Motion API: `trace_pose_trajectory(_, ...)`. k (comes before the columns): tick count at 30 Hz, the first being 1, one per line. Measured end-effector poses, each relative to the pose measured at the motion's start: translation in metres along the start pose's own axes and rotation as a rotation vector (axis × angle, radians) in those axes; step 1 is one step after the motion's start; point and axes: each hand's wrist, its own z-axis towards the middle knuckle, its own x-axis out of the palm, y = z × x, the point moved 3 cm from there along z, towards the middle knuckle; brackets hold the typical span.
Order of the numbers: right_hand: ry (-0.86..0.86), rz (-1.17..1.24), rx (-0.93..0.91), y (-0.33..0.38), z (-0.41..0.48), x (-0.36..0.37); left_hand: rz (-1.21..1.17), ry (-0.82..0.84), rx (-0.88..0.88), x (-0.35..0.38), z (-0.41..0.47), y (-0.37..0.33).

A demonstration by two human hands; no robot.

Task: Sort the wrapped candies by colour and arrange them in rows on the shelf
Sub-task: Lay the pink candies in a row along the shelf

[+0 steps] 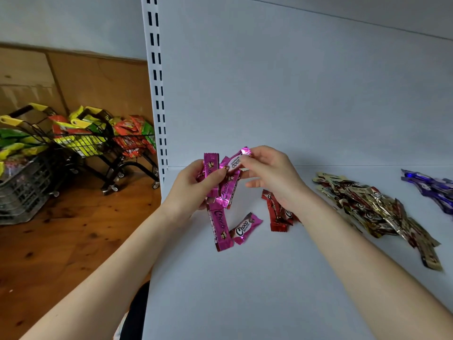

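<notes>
Head view. Grips a bunch of pink candies (212, 174) in the left hand (195, 185), fingers curled round them, thumb pressed on the front wrapper. Pinches a single pink candy (235, 160) between thumb and fingertips of the right hand (268, 173), its lower end touching the top of the bunch, just right of the left fingers. Lists on the white shelf (245, 290), below the left fingers, two loose pink candies (220, 227) – one long, one short, ends touching. Shows red candies (275, 215) under the right wrist, partly hidden by it. Places a gold-wrapped pile (375, 207) well right of the right fingers and a purple pile (431, 190) farther right at the frame edge. Notes, left of the left fingers, a slotted white upright (157, 82); beyond it – wire carts (85, 141) with yellow handles holding green, yellow and red packets, a grey crate (22, 190), a wooden floor (73, 241).
</notes>
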Motion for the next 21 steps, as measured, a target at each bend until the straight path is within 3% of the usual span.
trace_pose_trajectory(6, -0.064, 0.297, 0.077, -0.009, 0.004, -0.010, -0.019, -0.108, 0.008, -0.010, 0.005, 0.009)
trace_pose_trajectory(21, 0.039, 0.137, 0.008, -0.002, 0.010, 0.001, 0.028, -0.211, -0.005, -0.037, -0.010, 0.004)
